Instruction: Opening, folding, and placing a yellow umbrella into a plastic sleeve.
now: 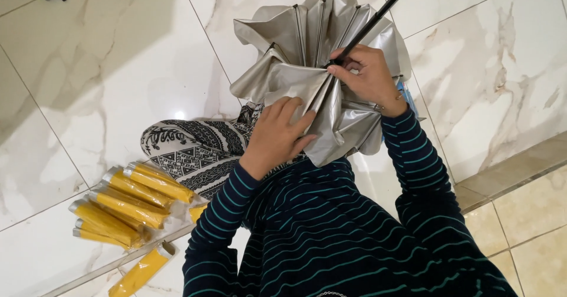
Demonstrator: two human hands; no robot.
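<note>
item: umbrella (307, 84), silver canopy half collapsed, ribs bunched, black shaft (384, 7) running to upper right; held over the lap, above the marble floor (106, 67). left hand (277, 137): flat on a canopy fold, fingers pressing fabric. right hand (369, 78): closed round the shaft where ribs meet. also: yellow sleeves (127, 205) (clear-wrapped, stacked) on floor nr lower left; patterned cloth (195, 146) over the knee.
</note>
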